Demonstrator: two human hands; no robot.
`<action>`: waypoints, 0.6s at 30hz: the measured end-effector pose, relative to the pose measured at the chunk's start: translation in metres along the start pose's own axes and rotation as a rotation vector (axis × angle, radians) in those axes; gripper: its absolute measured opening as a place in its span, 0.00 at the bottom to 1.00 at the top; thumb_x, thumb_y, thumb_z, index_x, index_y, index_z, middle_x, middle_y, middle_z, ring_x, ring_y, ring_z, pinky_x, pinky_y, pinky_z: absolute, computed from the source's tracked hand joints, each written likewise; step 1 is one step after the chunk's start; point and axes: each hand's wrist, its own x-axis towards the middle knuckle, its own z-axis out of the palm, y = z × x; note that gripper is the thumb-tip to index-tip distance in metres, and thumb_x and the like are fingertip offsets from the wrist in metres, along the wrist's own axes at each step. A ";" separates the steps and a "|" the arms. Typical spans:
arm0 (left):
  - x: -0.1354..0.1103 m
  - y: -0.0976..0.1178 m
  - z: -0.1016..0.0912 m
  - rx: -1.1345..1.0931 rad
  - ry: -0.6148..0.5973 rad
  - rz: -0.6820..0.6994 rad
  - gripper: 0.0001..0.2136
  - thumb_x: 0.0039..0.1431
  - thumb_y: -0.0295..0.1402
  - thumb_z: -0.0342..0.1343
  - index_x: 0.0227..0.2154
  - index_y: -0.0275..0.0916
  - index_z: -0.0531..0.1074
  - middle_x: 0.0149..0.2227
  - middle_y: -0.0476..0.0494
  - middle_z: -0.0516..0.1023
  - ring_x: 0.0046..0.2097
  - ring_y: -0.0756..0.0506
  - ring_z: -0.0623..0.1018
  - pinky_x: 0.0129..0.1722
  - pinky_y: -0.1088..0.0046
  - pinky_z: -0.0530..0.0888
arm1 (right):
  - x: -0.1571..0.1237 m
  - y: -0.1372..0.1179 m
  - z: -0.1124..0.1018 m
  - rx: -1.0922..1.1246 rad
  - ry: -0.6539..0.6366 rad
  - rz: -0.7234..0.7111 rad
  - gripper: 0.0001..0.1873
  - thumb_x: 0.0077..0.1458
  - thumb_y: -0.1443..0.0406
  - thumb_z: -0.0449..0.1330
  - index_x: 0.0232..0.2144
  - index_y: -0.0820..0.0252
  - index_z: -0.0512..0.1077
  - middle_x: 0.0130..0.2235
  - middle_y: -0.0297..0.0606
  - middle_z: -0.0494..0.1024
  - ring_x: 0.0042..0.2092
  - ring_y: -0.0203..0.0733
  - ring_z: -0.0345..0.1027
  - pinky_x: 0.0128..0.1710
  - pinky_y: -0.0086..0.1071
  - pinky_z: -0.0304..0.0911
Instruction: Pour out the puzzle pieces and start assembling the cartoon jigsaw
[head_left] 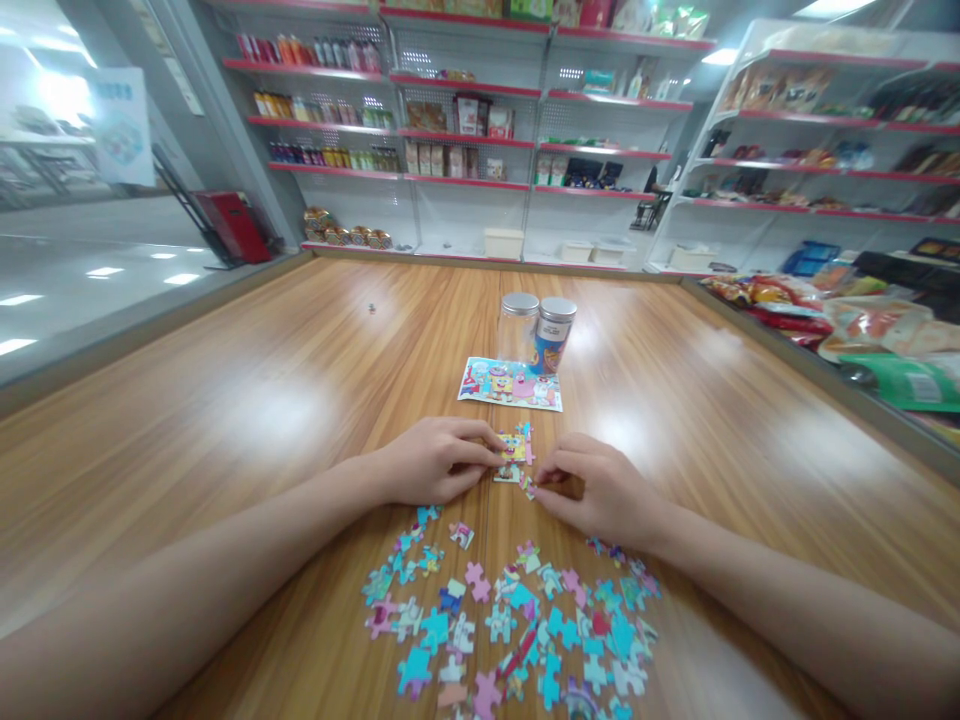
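A small joined patch of jigsaw puzzle (pixel 514 448), mostly yellow with pink and blue at its edges, lies on the wooden table. From the left, my left hand (pixel 442 458) rests its outstretched fingertips on the patch. My right hand (pixel 600 485) pinches a small puzzle piece (pixel 528 486) between thumb and forefinger, at the patch's lower right corner. Nearer to me, many loose puzzle pieces (pixel 517 625) in blue, pink and white lie scattered between my forearms. Beyond the patch is a printed cartoon picture sheet (pixel 491 385).
Two jars with silver lids stand by the sheet: a clear jar (pixel 517 330) and a printed jar (pixel 553 338). A tiny piece (pixel 371 309) lies far left on the table (pixel 247 400). Bagged goods (pixel 885 330) sit past the right edge. Stocked shelves (pixel 465 135) line the back.
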 end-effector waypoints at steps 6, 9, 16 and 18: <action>0.000 0.000 0.000 -0.002 0.008 0.001 0.15 0.62 0.26 0.54 0.49 0.42 0.79 0.50 0.41 0.80 0.48 0.45 0.81 0.48 0.69 0.79 | -0.002 0.000 -0.002 -0.085 -0.042 -0.059 0.14 0.60 0.64 0.61 0.48 0.56 0.77 0.34 0.38 0.72 0.37 0.42 0.68 0.37 0.34 0.63; 0.000 -0.001 0.001 -0.002 0.008 0.002 0.15 0.63 0.26 0.53 0.49 0.42 0.79 0.49 0.40 0.80 0.48 0.45 0.81 0.48 0.68 0.79 | -0.002 0.000 -0.002 -0.094 -0.048 -0.069 0.12 0.61 0.64 0.59 0.47 0.56 0.77 0.35 0.39 0.72 0.38 0.42 0.68 0.37 0.34 0.63; 0.000 -0.001 0.001 -0.005 -0.001 0.003 0.16 0.63 0.25 0.53 0.50 0.41 0.78 0.50 0.40 0.80 0.48 0.45 0.80 0.48 0.67 0.79 | 0.000 -0.002 -0.003 -0.060 -0.028 -0.085 0.06 0.59 0.66 0.60 0.39 0.60 0.76 0.35 0.39 0.75 0.38 0.42 0.68 0.38 0.34 0.63; 0.000 -0.001 0.001 -0.003 -0.003 0.001 0.16 0.62 0.25 0.53 0.49 0.41 0.79 0.50 0.40 0.80 0.48 0.45 0.80 0.48 0.67 0.79 | 0.001 -0.002 -0.002 -0.050 -0.027 -0.063 0.05 0.58 0.66 0.61 0.38 0.60 0.75 0.34 0.38 0.75 0.37 0.41 0.68 0.38 0.33 0.63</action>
